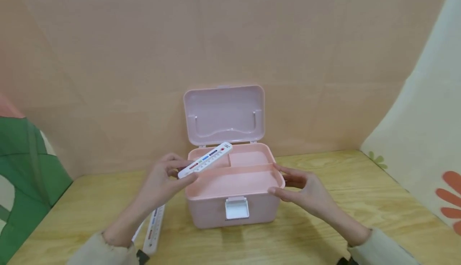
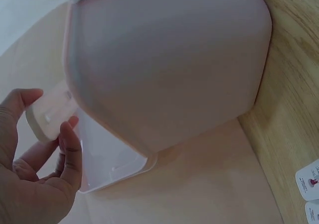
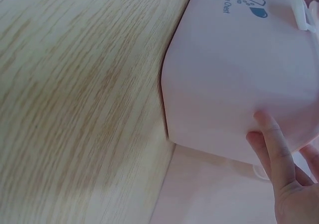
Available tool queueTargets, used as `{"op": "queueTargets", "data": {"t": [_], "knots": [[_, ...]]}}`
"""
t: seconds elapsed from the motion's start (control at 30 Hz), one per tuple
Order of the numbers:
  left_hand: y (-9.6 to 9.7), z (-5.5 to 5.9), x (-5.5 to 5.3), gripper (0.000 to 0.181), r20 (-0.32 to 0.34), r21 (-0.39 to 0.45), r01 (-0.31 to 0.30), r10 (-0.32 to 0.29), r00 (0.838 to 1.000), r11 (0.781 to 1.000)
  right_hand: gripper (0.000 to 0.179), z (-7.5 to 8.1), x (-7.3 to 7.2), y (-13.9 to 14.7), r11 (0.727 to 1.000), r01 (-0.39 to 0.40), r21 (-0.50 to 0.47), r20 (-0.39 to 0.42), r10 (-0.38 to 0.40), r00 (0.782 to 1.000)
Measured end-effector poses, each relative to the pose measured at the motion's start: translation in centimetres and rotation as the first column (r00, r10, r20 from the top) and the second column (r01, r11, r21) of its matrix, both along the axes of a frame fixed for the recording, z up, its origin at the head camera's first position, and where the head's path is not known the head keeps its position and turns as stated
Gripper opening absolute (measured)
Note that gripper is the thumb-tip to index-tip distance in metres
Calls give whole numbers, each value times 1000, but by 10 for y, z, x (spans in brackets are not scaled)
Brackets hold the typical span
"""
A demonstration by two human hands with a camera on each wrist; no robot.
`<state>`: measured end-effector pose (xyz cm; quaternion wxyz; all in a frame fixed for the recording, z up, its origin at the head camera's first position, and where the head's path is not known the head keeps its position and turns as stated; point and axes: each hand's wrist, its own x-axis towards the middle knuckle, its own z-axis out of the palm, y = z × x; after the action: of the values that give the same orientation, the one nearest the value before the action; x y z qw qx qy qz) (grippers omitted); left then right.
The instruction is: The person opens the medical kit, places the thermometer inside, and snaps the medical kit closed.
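Observation:
My left hand pinches a white strip thermometer with printed scale marks, tilted over the left part of an open pink medicine chest. In the left wrist view the thermometer's pale end sits between thumb and fingers beside the chest's rim. My right hand holds the chest at its right side, thumb near the front corner and fingers at the rim. From the right wrist, fingertips touch the outer wall. The chest's upper tray has divided compartments, and the lid stands raised behind.
Two more white thermometers lie side by side on the wooden table left of the chest, one partly covering the other, near my left forearm. A white latch sits on the chest's front. A beige cloth backdrop rises close behind the lid.

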<state>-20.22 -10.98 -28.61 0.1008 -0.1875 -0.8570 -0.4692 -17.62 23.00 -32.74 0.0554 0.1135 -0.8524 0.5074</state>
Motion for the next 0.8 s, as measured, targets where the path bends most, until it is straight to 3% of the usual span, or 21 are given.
{"op": "queueTargets", "data": {"t": [0.33,0.53,0.63,0.8], "knots": [[6,-3,-3,29,-26,-66,87,-89,996,994,57,0,3,3,1000,19,4,-7,-19,1000],[7,-6,-6,33,-45,-133,156,-163,986,979,57,1,4,3,1000,27,12,-24,-26,999],[7,-8,-7,34,-79,-198,207,-226,971,958,57,1,4,2,1000,24,20,-27,-23,999],[8,-9,-5,35,-122,-289,302,-347,930,909,57,1,4,-1,1000,20,18,-22,-20,1000]]}}
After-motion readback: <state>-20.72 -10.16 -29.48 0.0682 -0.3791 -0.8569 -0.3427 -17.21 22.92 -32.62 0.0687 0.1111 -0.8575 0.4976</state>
